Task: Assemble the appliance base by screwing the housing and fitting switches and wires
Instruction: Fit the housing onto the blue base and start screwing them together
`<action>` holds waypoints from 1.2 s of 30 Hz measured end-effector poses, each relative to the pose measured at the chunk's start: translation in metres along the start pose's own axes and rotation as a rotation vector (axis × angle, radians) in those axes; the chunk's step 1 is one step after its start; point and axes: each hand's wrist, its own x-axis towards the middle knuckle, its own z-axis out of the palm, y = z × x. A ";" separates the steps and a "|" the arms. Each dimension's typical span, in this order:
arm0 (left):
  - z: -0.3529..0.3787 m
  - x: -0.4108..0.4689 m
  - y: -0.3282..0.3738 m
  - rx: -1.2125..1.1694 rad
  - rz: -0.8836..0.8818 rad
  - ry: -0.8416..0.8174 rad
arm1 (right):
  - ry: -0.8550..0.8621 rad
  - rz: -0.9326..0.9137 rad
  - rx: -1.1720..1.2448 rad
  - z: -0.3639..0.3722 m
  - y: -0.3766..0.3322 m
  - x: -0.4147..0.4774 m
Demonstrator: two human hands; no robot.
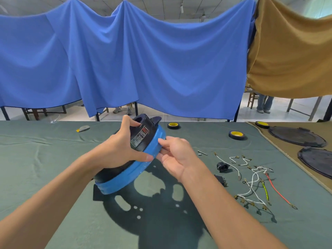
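1. The appliance base (142,139), a black housing with a blue rim, was held tilted above the green-covered table (53,159), its near edge low over the cloth and its far edge raised.
2. The left hand (118,150) gripped the black housing, fingers curled over the top and thumb pressed on the blue rim. The right hand (177,155) pinched the rim on the opposite side, thumb above and fingers beneath.
3. The step looked like turning the base to inspect or position it before fitting parts. It would go best with the left hand bearing the weight while the right guided the rim round, and the base set down flat before either hand let go.
4. The wires (255,178), a black socket (222,167), a switch (221,179) and small screws (202,153) lay near the right forearm, so a wide swing that way could scatter them.
5. Two tape rolls (173,125) (236,135) sat beyond the base, with black discs (296,136) on the brown cloth (283,153) far right.
6. Open cloth lay to the left and directly beneath the base, the safer room for lowering it. The table's far edge was just past the base.
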 end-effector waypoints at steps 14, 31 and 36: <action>-0.021 -0.015 0.027 -1.010 -0.005 0.266 | -0.276 -0.445 -0.696 0.047 -0.024 -0.025; 0.003 -0.025 -0.046 -1.450 -0.111 0.025 | -0.429 -0.420 -1.333 0.052 0.016 0.001; 0.006 -0.021 -0.063 -1.446 -0.098 -0.028 | -0.083 -0.524 -1.288 0.018 -0.026 0.020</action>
